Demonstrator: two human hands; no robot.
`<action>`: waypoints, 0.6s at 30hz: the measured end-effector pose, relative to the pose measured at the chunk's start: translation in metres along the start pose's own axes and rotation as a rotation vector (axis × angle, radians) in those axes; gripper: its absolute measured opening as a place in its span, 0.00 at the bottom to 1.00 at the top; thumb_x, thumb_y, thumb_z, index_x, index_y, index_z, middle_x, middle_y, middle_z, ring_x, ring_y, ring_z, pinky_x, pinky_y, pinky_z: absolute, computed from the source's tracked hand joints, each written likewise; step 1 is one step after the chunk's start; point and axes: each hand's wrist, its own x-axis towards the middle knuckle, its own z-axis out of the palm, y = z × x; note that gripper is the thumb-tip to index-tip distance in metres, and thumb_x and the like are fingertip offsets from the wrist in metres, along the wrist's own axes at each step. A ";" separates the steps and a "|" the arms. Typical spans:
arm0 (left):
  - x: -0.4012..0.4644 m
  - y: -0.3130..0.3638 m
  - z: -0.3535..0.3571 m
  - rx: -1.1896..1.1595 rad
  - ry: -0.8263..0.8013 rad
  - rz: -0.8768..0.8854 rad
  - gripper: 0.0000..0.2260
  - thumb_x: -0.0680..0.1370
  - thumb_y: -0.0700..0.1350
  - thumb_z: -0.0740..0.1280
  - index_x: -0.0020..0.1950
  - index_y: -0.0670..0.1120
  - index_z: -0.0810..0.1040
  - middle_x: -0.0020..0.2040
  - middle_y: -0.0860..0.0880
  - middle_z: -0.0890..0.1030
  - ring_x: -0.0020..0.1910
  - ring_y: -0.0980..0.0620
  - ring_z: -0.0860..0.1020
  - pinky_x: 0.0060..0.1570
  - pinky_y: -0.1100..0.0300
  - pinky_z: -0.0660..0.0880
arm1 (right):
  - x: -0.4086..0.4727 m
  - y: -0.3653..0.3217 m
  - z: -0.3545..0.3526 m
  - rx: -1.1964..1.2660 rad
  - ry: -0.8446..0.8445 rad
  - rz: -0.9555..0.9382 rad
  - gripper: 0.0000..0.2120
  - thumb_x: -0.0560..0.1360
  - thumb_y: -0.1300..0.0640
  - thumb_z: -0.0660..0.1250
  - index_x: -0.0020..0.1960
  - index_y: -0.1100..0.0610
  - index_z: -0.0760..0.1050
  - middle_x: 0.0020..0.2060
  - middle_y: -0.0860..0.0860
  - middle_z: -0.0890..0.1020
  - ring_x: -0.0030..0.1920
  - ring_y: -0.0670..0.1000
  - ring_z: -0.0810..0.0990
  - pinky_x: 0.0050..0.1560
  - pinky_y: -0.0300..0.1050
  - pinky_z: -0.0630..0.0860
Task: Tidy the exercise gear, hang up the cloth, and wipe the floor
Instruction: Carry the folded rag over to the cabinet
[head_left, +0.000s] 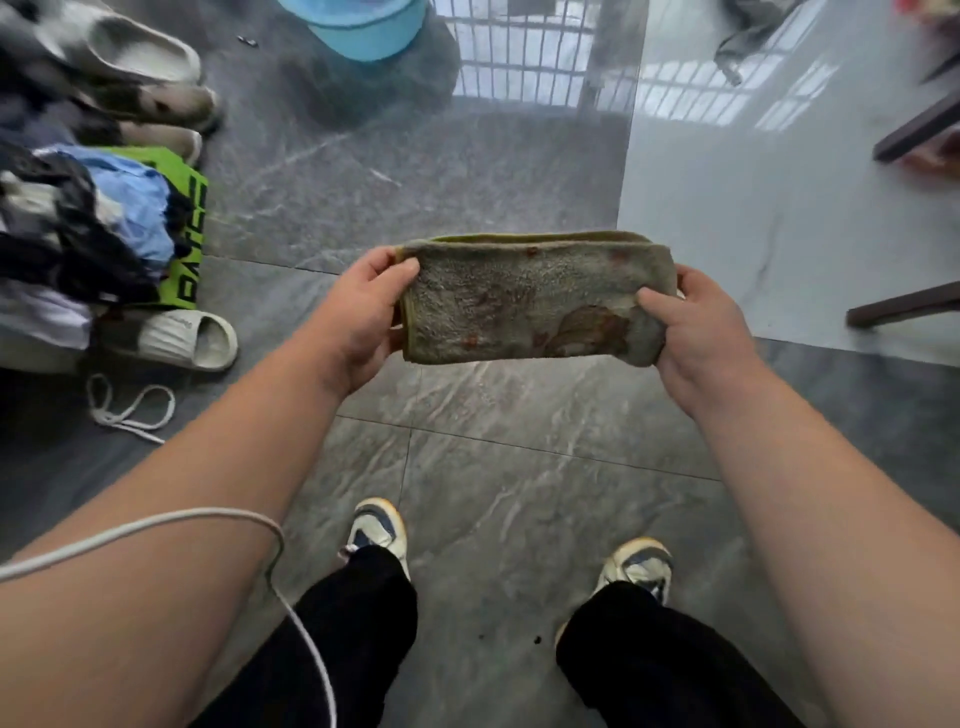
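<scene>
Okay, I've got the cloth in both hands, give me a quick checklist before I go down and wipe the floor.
1. Grip: left hand and right hand each pinch one end of the cloth. Ok.
2. Cloth folded into a pad: folded, held flat between the hands. Ok.
3. Cloth clean: brown and reddish stains on the upper face. Not ok; the underside cannot be seen.
4. Cloth damp: cannot tell.
5. Floor space ahead: grey tiles below the cloth are bare. Ok.
6. Trip hazards: a white cord hangs by the left leg, and a lace and a slipper lie to the left. Not ok.
</scene>
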 end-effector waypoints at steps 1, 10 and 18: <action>-0.024 0.029 0.002 -0.002 0.006 0.003 0.06 0.83 0.44 0.59 0.52 0.50 0.76 0.48 0.48 0.80 0.44 0.49 0.79 0.44 0.52 0.76 | -0.020 -0.030 -0.001 -0.005 -0.008 -0.011 0.10 0.75 0.66 0.64 0.51 0.53 0.77 0.46 0.54 0.84 0.43 0.55 0.84 0.41 0.53 0.79; -0.255 0.316 0.030 -0.058 -0.106 0.139 0.07 0.83 0.44 0.60 0.53 0.50 0.79 0.44 0.50 0.81 0.41 0.51 0.79 0.39 0.55 0.76 | -0.228 -0.337 -0.037 0.011 -0.006 -0.118 0.09 0.79 0.65 0.63 0.54 0.54 0.77 0.47 0.53 0.85 0.46 0.56 0.84 0.54 0.72 0.76; -0.394 0.467 0.066 0.022 -0.289 0.322 0.11 0.83 0.46 0.61 0.64 0.46 0.76 0.50 0.44 0.80 0.38 0.49 0.81 0.28 0.59 0.76 | -0.396 -0.491 -0.070 0.052 0.111 -0.341 0.11 0.80 0.64 0.62 0.60 0.56 0.77 0.55 0.59 0.84 0.55 0.60 0.83 0.53 0.64 0.80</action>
